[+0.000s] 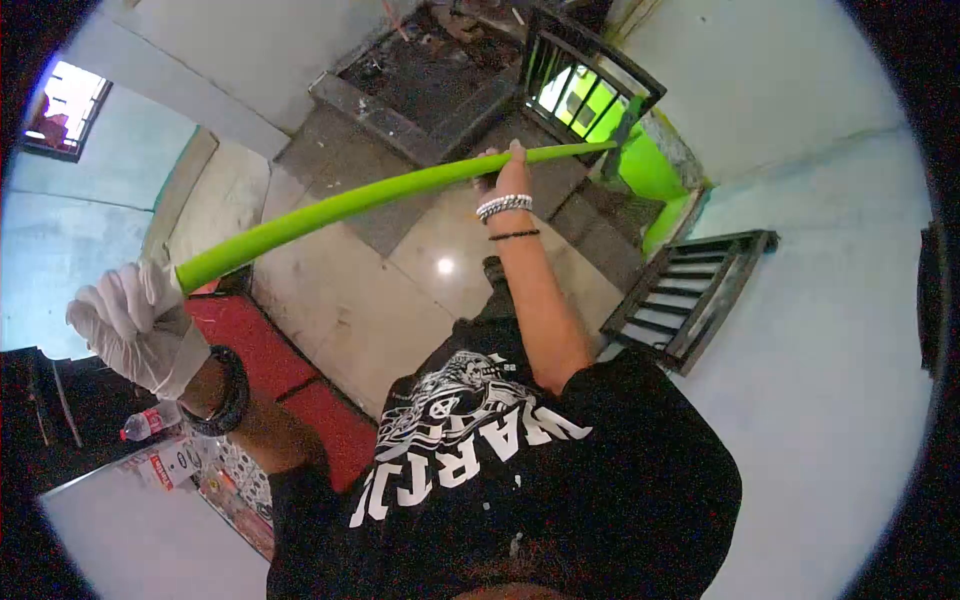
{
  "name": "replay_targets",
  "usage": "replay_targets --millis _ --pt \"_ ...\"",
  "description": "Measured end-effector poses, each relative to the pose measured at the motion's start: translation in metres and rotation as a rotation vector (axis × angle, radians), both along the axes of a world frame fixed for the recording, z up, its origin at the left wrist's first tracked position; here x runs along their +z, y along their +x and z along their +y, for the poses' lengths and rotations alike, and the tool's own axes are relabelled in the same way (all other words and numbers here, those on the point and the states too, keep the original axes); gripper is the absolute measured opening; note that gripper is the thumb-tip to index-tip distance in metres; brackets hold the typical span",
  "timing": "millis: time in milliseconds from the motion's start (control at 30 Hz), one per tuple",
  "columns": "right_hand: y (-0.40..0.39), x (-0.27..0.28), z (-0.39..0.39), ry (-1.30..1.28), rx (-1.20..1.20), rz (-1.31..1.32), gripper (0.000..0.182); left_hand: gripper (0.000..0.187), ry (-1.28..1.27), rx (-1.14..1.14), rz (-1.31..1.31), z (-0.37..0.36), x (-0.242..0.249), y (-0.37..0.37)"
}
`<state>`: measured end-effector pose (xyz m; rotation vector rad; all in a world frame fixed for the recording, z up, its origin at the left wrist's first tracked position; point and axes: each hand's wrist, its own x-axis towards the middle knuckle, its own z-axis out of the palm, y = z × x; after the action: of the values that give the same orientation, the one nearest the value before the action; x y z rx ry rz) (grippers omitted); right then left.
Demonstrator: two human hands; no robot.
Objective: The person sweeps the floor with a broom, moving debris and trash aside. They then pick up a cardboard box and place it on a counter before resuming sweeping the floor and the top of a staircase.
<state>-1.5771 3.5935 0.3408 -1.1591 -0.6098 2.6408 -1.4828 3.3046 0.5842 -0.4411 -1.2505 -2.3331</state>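
A long bright green pole point(350, 202) runs slantwise across the view, its thick end at the left and its far end narrowing away to the upper right. My left hand point(130, 325), in a white glove with a dark band at the wrist, is wrapped round the thick end. Farther along, my right hand point(508, 178) grips the pole with the thumb on top; white, silver and black bracelets circle that wrist. At the pole's far end is a dark grey piece point(625, 125), beside a bright green wall point(648, 170).
Tiled floor point(330, 320) lies below the pole. A red bench-like seat point(270, 350) stands at my left, near a plastic bottle point(150, 422). Ahead, a dark ledge point(375, 118) borders a dirty recess. Dark slatted racks stand at the upper right point(590, 75) and right point(690, 290).
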Motion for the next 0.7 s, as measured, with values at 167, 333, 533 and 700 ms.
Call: replay_targets --millis 167,333,533,700 --pt "-0.036 -0.027 -0.009 -0.015 0.147 0.064 0.024 0.037 0.001 -0.071 0.015 0.009 -0.002 -0.001" --pt "-0.030 -0.096 -0.029 -0.062 0.359 -0.043 0.018 0.039 -0.204 -0.088 0.082 0.043 -0.010 0.015" --pt "0.039 -0.264 0.022 -0.045 0.282 -0.205 0.027 0.032 -0.277 -0.474 -0.008 0.074 -0.065 0.016" --pt "0.120 -0.236 0.111 -0.025 0.093 -0.396 0.028 0.023 -0.205 -0.458 -0.230 0.139 -0.132 0.039"
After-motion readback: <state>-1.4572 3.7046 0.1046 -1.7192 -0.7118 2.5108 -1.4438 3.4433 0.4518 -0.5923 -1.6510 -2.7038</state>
